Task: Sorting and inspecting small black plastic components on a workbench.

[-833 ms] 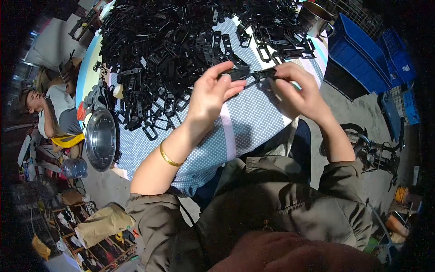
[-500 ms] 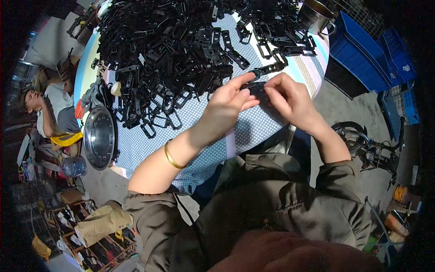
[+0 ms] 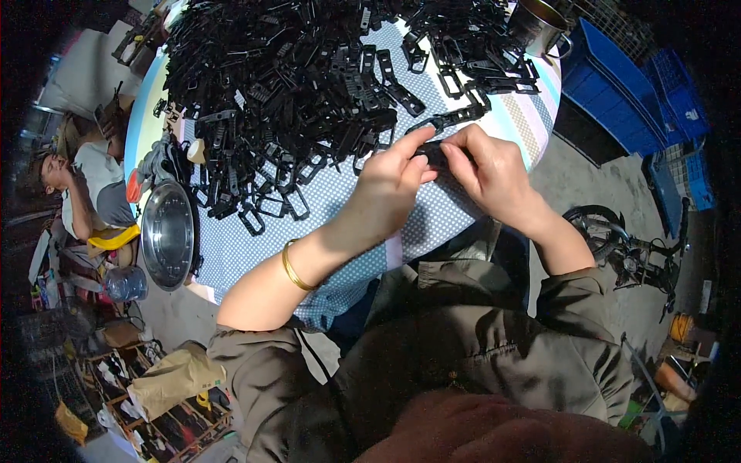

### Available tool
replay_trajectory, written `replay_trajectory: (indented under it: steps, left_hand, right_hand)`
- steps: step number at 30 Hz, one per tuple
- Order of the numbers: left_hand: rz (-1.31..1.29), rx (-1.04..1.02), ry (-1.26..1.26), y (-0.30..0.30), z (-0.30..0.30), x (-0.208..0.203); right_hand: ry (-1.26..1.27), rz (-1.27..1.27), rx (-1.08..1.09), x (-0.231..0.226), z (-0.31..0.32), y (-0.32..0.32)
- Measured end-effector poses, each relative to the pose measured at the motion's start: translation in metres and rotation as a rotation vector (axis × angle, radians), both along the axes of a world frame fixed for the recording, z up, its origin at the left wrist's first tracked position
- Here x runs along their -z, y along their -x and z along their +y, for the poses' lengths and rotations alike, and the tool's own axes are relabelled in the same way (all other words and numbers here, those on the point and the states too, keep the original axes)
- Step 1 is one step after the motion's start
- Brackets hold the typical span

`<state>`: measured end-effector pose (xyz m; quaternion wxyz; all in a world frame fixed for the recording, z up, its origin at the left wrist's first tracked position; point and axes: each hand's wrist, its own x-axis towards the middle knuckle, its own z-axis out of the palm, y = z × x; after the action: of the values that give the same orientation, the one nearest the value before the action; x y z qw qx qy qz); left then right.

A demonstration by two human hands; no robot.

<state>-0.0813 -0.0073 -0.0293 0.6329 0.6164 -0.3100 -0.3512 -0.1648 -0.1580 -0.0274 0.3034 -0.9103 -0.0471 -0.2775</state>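
Observation:
Over the near right part of the table, my left hand [image 3: 390, 184] and my right hand [image 3: 495, 176] meet around a small black plastic piece [image 3: 434, 155]. Fingers of both hands close on it, and they cover most of its shape. My left wrist wears a gold bangle. A large heap of black plastic parts [image 3: 285, 92], many with framed openings and ribbed faces, spreads beyond my hands to the far side. Just past my fingertips lies a long black part [image 3: 463, 116].
A dotted, striped cloth [image 3: 340, 204] covers the round table. A metal basin [image 3: 168, 239] stands at its left edge, a metal mug [image 3: 536, 27] at the far right. Blue crates [image 3: 617, 92] and a bicycle [image 3: 629, 251] are to the right. A person [image 3: 89, 181] sits at left.
My right hand has shifted slightly left, closer to my left hand. The black piece shows less between the fingers. The heap looks the same.

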Motion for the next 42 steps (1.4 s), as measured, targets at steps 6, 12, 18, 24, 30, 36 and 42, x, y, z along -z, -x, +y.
replay_trajectory:
  steps: [6, 12, 18, 24, 30, 36, 42]
  left_hand:
    - [-0.201, -0.078, -0.077, -0.003, -0.001, 0.001]
    - [-0.209, -0.137, -0.054, -0.003, -0.001, -0.008]
    - [0.013, -0.052, 0.094, -0.002, -0.001, -0.013]
    - [0.107, 0.172, 0.084, -0.005, 0.0, -0.011]
    - [-0.203, 0.296, -0.077, 0.004, 0.003, -0.021]
    - [-0.809, 0.439, 0.01, 0.009, -0.004, -0.011]
    - [-0.229, 0.179, -0.048, 0.002, -0.005, -0.001]
  right_hand:
    - [0.098, -0.066, 0.058, 0.001, 0.009, -0.004]
    - [0.052, -0.048, -0.039, -0.011, 0.0, 0.006]
    - [-0.545, 0.344, -0.183, -0.013, -0.017, 0.02]
    - [-0.611, 0.267, -0.161, -0.001, -0.014, 0.027]
    - [-0.789, 0.631, -0.143, -0.018, -0.037, 0.026]
    - [0.444, -0.098, 0.035, 0.002, -0.057, -0.015]
    - [-0.001, -0.012, 0.147, -0.006, -0.052, -0.028]
